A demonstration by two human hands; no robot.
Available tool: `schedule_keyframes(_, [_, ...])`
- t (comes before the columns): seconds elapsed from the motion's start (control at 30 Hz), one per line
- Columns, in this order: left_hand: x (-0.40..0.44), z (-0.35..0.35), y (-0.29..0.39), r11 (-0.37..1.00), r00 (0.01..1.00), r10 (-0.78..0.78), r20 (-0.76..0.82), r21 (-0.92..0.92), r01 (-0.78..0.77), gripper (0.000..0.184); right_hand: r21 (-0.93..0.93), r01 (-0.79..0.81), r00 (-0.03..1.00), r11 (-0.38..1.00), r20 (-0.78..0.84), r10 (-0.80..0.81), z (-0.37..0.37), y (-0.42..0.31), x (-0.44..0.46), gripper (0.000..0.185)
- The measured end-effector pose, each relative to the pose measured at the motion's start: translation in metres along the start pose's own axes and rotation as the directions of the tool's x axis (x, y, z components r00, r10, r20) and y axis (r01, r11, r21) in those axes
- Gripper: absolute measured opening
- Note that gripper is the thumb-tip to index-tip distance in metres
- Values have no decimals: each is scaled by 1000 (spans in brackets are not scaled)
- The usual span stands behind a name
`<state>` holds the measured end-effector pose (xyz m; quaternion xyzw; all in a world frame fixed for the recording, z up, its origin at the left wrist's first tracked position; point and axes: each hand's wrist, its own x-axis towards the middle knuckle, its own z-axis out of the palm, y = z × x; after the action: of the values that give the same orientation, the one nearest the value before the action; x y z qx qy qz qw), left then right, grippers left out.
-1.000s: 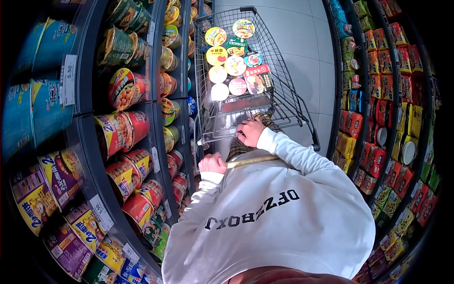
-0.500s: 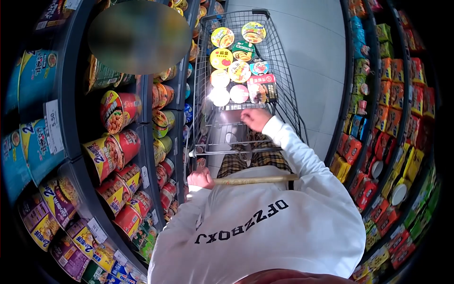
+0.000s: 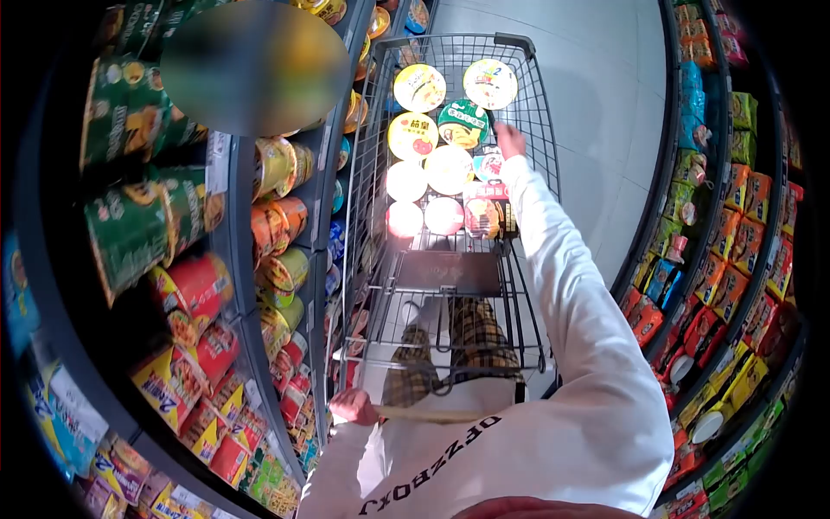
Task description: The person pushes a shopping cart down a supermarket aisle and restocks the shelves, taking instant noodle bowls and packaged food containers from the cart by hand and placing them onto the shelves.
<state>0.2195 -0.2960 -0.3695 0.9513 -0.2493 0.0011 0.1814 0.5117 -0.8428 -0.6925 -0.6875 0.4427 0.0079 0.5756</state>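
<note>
My left hand (image 3: 353,406) is wrapped around the left end of the pale shopping cart handle (image 3: 432,415). My right hand (image 3: 510,140) reaches over the wire cart (image 3: 540,86), fingers partly extended beside the green-lidded noodle bowl (image 3: 462,124). Whether they touch it is unclear. Around that bowl stand a tomato-pictured yellow bowl (image 3: 412,137), two yellow-and-white noodle bowls (image 3: 420,88) at the far end, and several cups washed out by glare. A red-and-black square pack (image 3: 490,212) and a small blue-and-red cup (image 3: 488,166) lie near my right forearm.
Shelves of noodle cups and tubs (image 3: 130,225) line the left, close against the cart. On the right, shelving holds bagged noodles (image 3: 735,203). Pale tiled floor (image 3: 596,112) runs between the cart and the right shelves. A blurred oval covers part of the upper left.
My right hand has moved forward from the cart's near side to beside the green-lidded bowl. The cart's contents sit lower and slightly farther right in view. My left hand stays on the handle.
</note>
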Motion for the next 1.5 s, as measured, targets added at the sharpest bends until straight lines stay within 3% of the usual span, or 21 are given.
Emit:
schedule_keyframes(0.07, [21,-16,11,994,992,-38,123,-99,50,17,57,-5,994,998,-113,11,4,-21,33,61])
schedule_keyframes(0.1, [28,-19,16,994,990,-43,131,-92,56,15,177,61,993,982,-112,-42,2,-35,34,62])
schedule_keyframes(0.13, [28,-25,17,999,979,-28,201,-29,35,14,234,21,998,972,-57,-8,2,-39,44,61])
schedule_keyframes(0.2, [30,-24,18,994,976,-55,211,-81,74,11,334,-73,997,940,53,59,1,-48,64,62])
schedule_keyframes(0.27, [29,-20,17,993,988,-62,145,-87,75,13,457,-114,989,882,140,55,3,-48,69,68])
schedule_keyframes(0.33, [22,-26,13,996,960,-86,266,0,89,15,527,-137,970,839,244,6,3,-56,65,71])
schedule_keyframes(0.47, [23,-24,6,987,958,-88,272,-108,121,23,469,1,983,883,161,-87,13,-44,74,73])
schedule_keyframes(0.73, [25,-29,8,991,949,-73,307,-85,104,17,405,-30,985,914,165,-41,26,-42,77,82])
schedule_keyframes(0.8, [28,-28,9,992,949,-73,308,-72,100,17,419,0,995,908,91,-42,29,-50,74,77])
schedule_keyframes(0.83, [29,-27,10,994,962,-52,269,-84,77,15,453,96,985,886,84,-150,33,-46,83,72])
schedule_keyframes(0.87, [30,-25,11,994,973,-33,228,-93,56,14,453,68,990,889,77,-116,33,-38,87,72])
schedule_keyframes(0.93, [34,-25,12,995,973,-29,231,-85,50,13,417,216,969,883,16,-245,33,-37,89,78])
schedule_keyframes(1.03, [31,-27,14,994,967,-65,245,-72,85,14,514,10,997,858,64,-50,19,-67,61,89])
schedule_keyframes(1.07, [31,-27,15,990,962,-87,261,-87,113,17,466,46,996,884,44,-74,18,-58,69,90])
schedule_keyframes(1.13, [32,-29,16,987,956,-103,275,-91,132,14,458,49,998,887,10,-60,19,-58,64,89])
schedule_keyframes(1.23, [35,-32,18,987,948,-101,301,-93,134,9,629,77,995,773,5,-103,20,-64,47,85])
schedule_keyframes(1.33, [36,-29,21,993,968,-76,241,-69,95,10,653,121,990,748,-24,-139,10,-72,21,61])
schedule_keyframes(1.5, [33,-20,18,998,990,-28,136,-45,35,13,822,9,982,569,99,-158,-10,-99,-51,48])
